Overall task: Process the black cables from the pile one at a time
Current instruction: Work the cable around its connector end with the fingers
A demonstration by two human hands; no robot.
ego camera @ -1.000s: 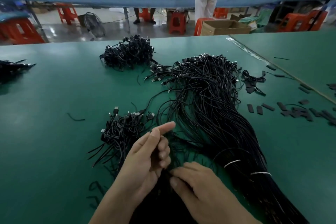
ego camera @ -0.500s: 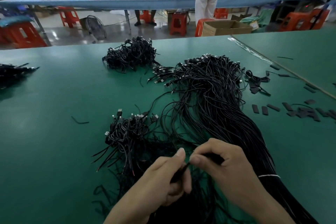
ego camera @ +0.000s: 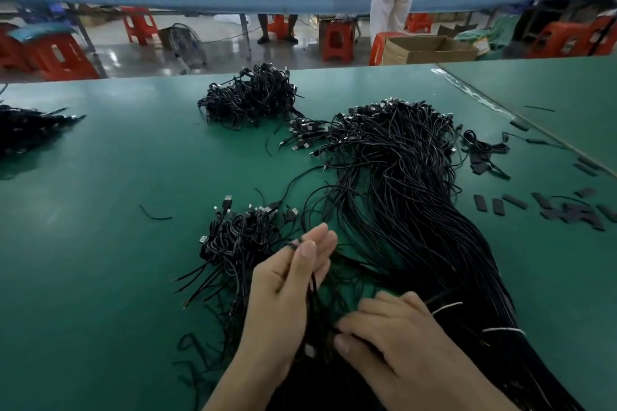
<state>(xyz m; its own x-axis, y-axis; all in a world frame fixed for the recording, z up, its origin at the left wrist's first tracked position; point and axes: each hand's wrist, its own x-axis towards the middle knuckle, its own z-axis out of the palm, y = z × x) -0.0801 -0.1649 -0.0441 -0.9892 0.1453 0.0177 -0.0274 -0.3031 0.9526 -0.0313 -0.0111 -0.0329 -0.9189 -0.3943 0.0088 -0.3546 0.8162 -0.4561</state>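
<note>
Head: hands together amid black cables

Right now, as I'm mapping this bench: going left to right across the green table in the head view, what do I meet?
Cable bundle at the left edge → short cable scrap → small coiled heap → large cable pile → flat black strips. Far heap omitted: it overlaps the small one.

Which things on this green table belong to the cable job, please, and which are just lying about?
Job: large pile of long black cables; thin black cable pinched by left hand and right hand; heap of coiled black cables.
Lying about: flat black strips; brown cardboard box; red plastic stools.
</note>
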